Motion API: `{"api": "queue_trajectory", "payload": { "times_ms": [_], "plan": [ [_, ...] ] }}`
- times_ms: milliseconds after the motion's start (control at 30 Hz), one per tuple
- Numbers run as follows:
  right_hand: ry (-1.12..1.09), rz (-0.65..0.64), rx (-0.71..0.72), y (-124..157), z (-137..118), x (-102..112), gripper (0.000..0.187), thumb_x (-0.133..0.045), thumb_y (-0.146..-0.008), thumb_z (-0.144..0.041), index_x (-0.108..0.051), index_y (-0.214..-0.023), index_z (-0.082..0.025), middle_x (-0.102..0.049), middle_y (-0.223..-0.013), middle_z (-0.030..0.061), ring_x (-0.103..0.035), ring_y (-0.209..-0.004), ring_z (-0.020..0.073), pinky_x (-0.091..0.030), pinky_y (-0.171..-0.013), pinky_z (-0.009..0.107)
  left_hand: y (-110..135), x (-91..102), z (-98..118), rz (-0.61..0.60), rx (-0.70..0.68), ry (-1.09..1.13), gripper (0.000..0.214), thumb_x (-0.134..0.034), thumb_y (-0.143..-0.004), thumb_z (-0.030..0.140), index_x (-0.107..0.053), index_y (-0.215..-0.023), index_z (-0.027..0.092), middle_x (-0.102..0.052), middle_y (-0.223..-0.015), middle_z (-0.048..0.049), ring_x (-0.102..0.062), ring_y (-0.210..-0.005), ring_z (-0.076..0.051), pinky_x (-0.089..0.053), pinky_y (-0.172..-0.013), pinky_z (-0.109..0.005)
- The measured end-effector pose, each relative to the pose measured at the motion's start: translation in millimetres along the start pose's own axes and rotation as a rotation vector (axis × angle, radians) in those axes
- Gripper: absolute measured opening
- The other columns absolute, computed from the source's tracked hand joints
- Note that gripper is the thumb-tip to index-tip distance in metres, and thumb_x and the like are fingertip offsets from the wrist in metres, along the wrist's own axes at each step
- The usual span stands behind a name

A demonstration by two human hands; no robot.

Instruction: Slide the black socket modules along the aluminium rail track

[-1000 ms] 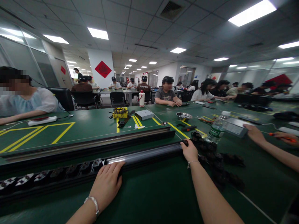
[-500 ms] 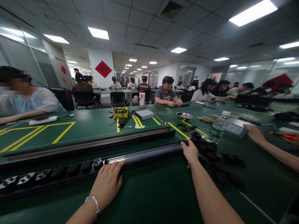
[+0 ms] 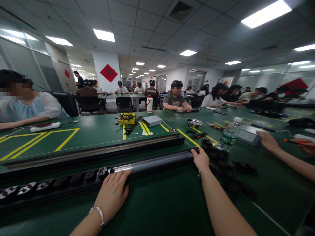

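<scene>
A long black metal channel (image 3: 157, 164) lies across the green table in front of me. Several black socket-like modules (image 3: 61, 182) sit in a row inside its left half. My left hand (image 3: 112, 190) rests over the channel just right of the modules, fingers stretched out flat and the thumb at its near side. At the channel's right end, my right hand (image 3: 201, 160) has its fingers closed around a small black part (image 3: 196, 150), mostly covered by the fingers. More loose black modules (image 3: 227, 167) are heaped to the right of that hand.
Behind lies a second long rail (image 3: 98, 149). A water bottle (image 3: 230, 136) stands beyond the heap. Farther back are a metal bowl (image 3: 194, 122), a grey box (image 3: 152, 120) and a yellow cable-wrapped box (image 3: 127, 118). A co-worker's hand (image 3: 269, 141) touches a silver box (image 3: 249, 134) at right.
Both my hands, the channel and the modules stay almost in place. The right hand has shifted very slightly. A standing person in the far background has moved a little.
</scene>
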State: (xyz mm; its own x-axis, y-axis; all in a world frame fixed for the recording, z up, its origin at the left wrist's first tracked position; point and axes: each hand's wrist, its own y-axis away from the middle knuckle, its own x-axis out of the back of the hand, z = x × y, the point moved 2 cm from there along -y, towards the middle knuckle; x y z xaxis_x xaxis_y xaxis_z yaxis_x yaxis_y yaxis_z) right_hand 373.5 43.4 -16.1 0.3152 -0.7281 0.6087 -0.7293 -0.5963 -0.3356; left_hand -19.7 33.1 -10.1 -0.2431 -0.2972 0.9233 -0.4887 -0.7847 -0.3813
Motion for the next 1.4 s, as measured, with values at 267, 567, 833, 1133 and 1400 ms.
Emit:
{"api": "queue_trajectory", "payload": {
  "times_ms": [267, 567, 833, 1133, 1400],
  "plan": [
    [-0.016, -0.003, -0.03, 0.5, -0.2, 2.1, 0.036, -0.046, -0.074, -0.036, -0.058, -0.102, -0.018, -0.063, -0.088, 0.0071, -0.057, -0.081, 0.0216, -0.041, -0.074, 0.031, 1.1, -0.6, -0.5, 0.003, 0.002, 0.002, 0.04, -0.041, -0.08, 0.022, -0.045, -0.12, 0.025, -0.059, -0.109, -0.0037, -0.051, -0.101, -0.018, -0.033, -0.092, -0.036],
    [-0.029, -0.005, -0.062, 1.3, -2.0, 4.0, 0.037, -0.046, -0.075, -0.034, -0.057, -0.106, -0.017, -0.064, -0.083, 0.0067, -0.058, -0.079, 0.0212, -0.041, -0.075, 0.03, 1.4, -0.7, -0.3, 0.008, -0.002, -0.014, 0.04, -0.041, -0.08, 0.022, -0.046, -0.119, 0.025, -0.059, -0.109, -0.0041, -0.052, -0.1, -0.019, -0.033, -0.091, -0.036],
    [-0.028, 0.021, -0.086, -0.1, -0.9, 3.5, 0.039, -0.047, -0.074, -0.033, -0.057, -0.108, -0.016, -0.063, -0.094, 0.0094, -0.057, -0.086, 0.0224, -0.041, -0.078, 0.031, 1.5, -0.1, 0.3, 0.007, -0.006, -0.012, 0.039, -0.042, -0.08, 0.022, -0.046, -0.118, 0.025, -0.059, -0.109, -0.004, -0.052, -0.1, -0.018, -0.033, -0.091, -0.036],
    [-0.024, 0.04, -0.104, 0.6, -1.8, 4.3, 0.039, -0.047, -0.075, -0.031, -0.056, -0.11, -0.015, -0.063, -0.096, 0.0095, -0.057, -0.086, 0.0215, -0.04, -0.077, 0.03, 2.0, -0.1, 0.2, 0.014, 0.003, -0.008, 0.039, -0.043, -0.079, 0.022, -0.047, -0.117, 0.026, -0.059, -0.108, -0.0032, -0.052, -0.099, -0.018, -0.033, -0.091, -0.035],
    [-0.03, 0.039, -0.112, 1.5, -2.2, 6.0, 0.039, -0.046, -0.076, -0.031, -0.056, -0.11, -0.015, -0.063, -0.092, 0.0087, -0.057, -0.082, 0.0208, -0.04, -0.075, 0.03, 2.5, -2.4, -1.2, 0.024, -0.006, -0.001, 0.038, -0.043, -0.079, 0.023, -0.048, -0.117, 0.026, -0.059, -0.107, -0.0032, -0.052, -0.099, -0.018, -0.033, -0.09, -0.035]
  ]
}}
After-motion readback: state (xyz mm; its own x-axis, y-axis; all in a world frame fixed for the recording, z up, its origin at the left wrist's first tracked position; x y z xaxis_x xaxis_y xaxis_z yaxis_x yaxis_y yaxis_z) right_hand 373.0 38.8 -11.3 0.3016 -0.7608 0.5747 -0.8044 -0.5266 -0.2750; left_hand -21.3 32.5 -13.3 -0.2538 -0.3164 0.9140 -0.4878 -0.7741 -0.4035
